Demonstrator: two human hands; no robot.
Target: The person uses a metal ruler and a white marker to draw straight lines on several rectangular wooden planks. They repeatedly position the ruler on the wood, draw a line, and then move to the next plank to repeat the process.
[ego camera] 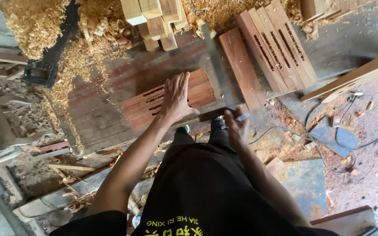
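My left hand (176,97) lies flat, fingers spread, on a group of reddish wooden boards with rows of cut slots (197,89) lying side by side on a worn workbench (106,118). My right hand (237,124) grips the dark handle end of a metal try square whose long blade (217,65) runs up across the bench along the boards' right end. A pencil-like marker (243,116) sticks out from the right hand's fingers.
More slotted reddish boards (274,43) and a plain one (243,70) lie to the right. Pale wood blocks (156,17) and heaps of shavings (36,22) sit at the back. A long pale plank (355,76), a cable (329,144) and debris cover the floor.
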